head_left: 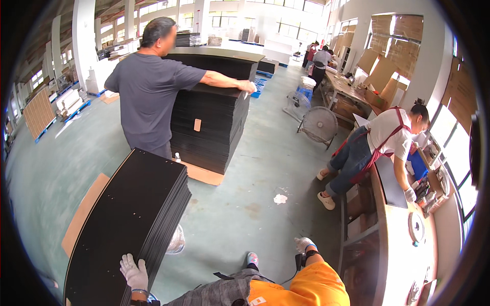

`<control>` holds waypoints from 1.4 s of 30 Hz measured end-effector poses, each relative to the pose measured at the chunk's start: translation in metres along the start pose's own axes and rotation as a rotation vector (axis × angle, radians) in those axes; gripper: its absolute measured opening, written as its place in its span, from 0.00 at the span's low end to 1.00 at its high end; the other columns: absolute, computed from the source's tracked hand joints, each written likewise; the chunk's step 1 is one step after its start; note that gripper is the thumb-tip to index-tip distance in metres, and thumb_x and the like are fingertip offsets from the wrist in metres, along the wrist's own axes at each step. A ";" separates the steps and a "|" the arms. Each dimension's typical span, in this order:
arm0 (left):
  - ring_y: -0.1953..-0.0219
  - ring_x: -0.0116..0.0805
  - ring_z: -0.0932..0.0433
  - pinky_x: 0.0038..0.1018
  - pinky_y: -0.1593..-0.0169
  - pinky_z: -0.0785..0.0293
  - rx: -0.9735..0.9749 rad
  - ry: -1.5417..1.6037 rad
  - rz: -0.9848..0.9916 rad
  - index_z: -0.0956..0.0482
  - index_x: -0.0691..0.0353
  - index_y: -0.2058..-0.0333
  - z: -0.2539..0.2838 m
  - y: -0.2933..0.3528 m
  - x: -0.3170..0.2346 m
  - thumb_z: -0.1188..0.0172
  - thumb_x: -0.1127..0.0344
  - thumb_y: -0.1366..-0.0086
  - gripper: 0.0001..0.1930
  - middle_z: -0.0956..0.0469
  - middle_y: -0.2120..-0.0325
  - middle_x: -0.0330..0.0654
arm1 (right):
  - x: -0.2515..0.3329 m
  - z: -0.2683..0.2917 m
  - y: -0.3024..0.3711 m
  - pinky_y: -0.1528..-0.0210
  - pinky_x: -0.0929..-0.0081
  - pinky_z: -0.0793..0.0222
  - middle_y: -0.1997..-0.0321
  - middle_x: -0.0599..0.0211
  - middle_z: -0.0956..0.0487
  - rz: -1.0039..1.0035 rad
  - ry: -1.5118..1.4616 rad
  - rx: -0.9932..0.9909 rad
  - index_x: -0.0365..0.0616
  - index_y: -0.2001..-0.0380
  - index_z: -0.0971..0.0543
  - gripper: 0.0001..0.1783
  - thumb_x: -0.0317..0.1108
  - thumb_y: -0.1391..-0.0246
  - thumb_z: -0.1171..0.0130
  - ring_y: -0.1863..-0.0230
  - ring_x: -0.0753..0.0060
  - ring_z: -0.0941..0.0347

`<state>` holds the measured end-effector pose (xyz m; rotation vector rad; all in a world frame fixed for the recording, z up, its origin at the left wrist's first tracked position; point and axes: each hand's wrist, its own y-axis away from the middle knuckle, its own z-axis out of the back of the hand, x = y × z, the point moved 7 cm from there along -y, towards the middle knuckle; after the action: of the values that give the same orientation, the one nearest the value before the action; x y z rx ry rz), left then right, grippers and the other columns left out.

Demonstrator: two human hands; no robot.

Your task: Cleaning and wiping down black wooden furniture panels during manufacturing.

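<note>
My left hand (134, 273), in a whitish glove, lies with fingers spread on the top black board (127, 204) of a stack at the lower left. Small pale specks and holes dot that board. Off to the right, my right hand (304, 246) hangs over the floor beside my orange sleeve, also gloved. Its fingers look loosely bent and apart, and I see nothing held in them. Close to that wrist is a dark strap or small device (300, 261), too small to make out.
Beyond the stack, a person in a dark shirt (148, 97) reaches over a taller pile of black boards (204, 132). At right, a person in a red apron (380, 135) leans over a workbench (395, 245) holding a dark panel. Floor fans (319, 125) stand farther back.
</note>
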<state>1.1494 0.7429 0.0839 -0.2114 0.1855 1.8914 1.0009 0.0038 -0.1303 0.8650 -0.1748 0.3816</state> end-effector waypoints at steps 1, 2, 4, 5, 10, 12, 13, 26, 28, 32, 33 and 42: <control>0.35 0.57 0.47 0.49 0.33 0.54 -0.001 0.001 -0.060 0.40 0.64 0.39 -0.007 -0.003 -0.021 0.50 0.51 0.36 0.32 0.43 0.37 0.53 | -0.008 0.008 -0.004 0.56 0.64 0.29 0.62 0.60 0.19 -0.007 -0.013 -0.004 0.38 0.61 0.21 0.28 0.55 0.40 0.52 0.60 0.59 0.22; 0.35 0.57 0.47 0.49 0.33 0.54 -0.013 -0.011 -0.052 0.40 0.64 0.39 -0.008 -0.003 -0.033 0.50 0.51 0.36 0.32 0.43 0.37 0.53 | 0.007 0.010 0.002 0.56 0.64 0.29 0.62 0.61 0.19 0.014 0.018 0.032 0.39 0.61 0.21 0.27 0.55 0.41 0.52 0.60 0.60 0.22; 0.35 0.57 0.47 0.49 0.33 0.53 -0.017 -0.008 -0.080 0.40 0.65 0.39 -0.017 -0.005 -0.055 0.50 0.50 0.36 0.32 0.43 0.37 0.54 | 0.026 0.026 0.003 0.58 0.64 0.29 0.65 0.62 0.19 0.093 0.014 0.043 0.40 0.62 0.21 0.27 0.55 0.41 0.52 0.63 0.61 0.23; 0.35 0.57 0.47 0.49 0.33 0.53 -0.019 -0.006 -0.087 0.40 0.65 0.39 -0.021 -0.007 -0.074 0.50 0.50 0.36 0.32 0.43 0.37 0.54 | 0.022 0.037 -0.004 0.58 0.64 0.29 0.65 0.62 0.19 0.093 0.007 0.039 0.40 0.62 0.21 0.27 0.55 0.41 0.52 0.63 0.61 0.23; 0.37 0.59 0.44 0.49 0.35 0.49 -0.012 0.114 -0.332 0.36 0.64 0.42 -0.053 -0.022 -0.227 0.48 0.49 0.40 0.32 0.40 0.39 0.55 | -0.088 0.119 -0.090 0.68 0.69 0.32 0.72 0.65 0.21 0.104 -0.133 -0.071 0.38 0.64 0.22 0.25 0.53 0.40 0.53 0.72 0.66 0.27; 0.37 0.59 0.44 0.49 0.35 0.50 -0.062 0.075 -0.297 0.36 0.64 0.42 -0.046 -0.018 -0.242 0.47 0.50 0.40 0.32 0.40 0.39 0.55 | -0.007 0.118 -0.062 0.75 0.68 0.34 0.72 0.62 0.22 0.082 -0.483 0.151 0.38 0.67 0.26 0.21 0.49 0.40 0.53 0.75 0.68 0.29; 0.37 0.59 0.44 0.49 0.35 0.50 -0.047 0.094 -0.338 0.36 0.63 0.42 -0.047 -0.017 -0.269 0.46 0.50 0.40 0.32 0.40 0.40 0.55 | -0.021 0.137 -0.061 0.79 0.69 0.36 0.73 0.61 0.23 0.045 -0.573 0.062 0.39 0.67 0.26 0.19 0.47 0.39 0.53 0.78 0.69 0.31; 0.36 0.57 0.45 0.43 0.33 0.51 0.213 0.058 -0.602 0.37 0.62 0.40 -0.116 -0.032 -0.510 0.51 0.42 0.38 0.35 0.39 0.39 0.54 | -0.228 0.125 -0.141 0.73 0.58 0.34 0.75 0.62 0.24 -0.336 -0.775 -0.032 0.45 0.68 0.27 0.18 0.50 0.40 0.53 0.74 0.60 0.28; 0.36 0.57 0.45 0.43 0.34 0.50 0.215 0.059 -0.601 0.36 0.62 0.41 -0.126 -0.047 -0.528 0.51 0.42 0.38 0.35 0.38 0.40 0.54 | -0.207 0.116 -0.148 0.81 0.69 0.40 0.84 0.71 0.30 -0.246 -0.989 -0.084 0.50 0.77 0.28 0.15 0.45 0.40 0.48 0.84 0.69 0.36; 0.37 0.56 0.43 0.43 0.34 0.48 0.220 0.122 -0.686 0.35 0.61 0.42 -0.143 -0.080 -0.581 0.50 0.42 0.38 0.33 0.37 0.41 0.52 | -0.130 0.144 -0.163 0.83 0.71 0.42 0.86 0.73 0.33 -0.219 -0.861 -0.123 0.53 0.82 0.30 0.17 0.44 0.40 0.48 0.86 0.71 0.39; 0.37 0.55 0.43 0.43 0.35 0.48 0.233 0.145 -0.714 0.34 0.61 0.43 -0.144 -0.089 -0.599 0.50 0.42 0.38 0.33 0.36 0.41 0.52 | -0.111 0.151 -0.166 0.84 0.73 0.42 0.87 0.74 0.34 -0.163 -0.932 -0.091 0.55 0.83 0.31 0.18 0.44 0.40 0.47 0.87 0.72 0.39; 0.36 0.48 0.41 0.39 0.36 0.43 0.334 0.250 -0.790 0.34 0.60 0.43 -0.150 -0.208 -0.728 0.52 0.43 0.35 0.31 0.36 0.41 0.53 | 0.025 0.212 -0.227 0.87 0.77 0.47 0.86 0.74 0.30 -0.109 -1.001 -0.087 0.56 0.83 0.26 0.18 0.41 0.39 0.51 0.88 0.75 0.37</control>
<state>1.5865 0.1069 0.1062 -0.2463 0.5029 1.0269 1.1146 -0.2853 -0.1475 0.9129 -1.0547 -0.1926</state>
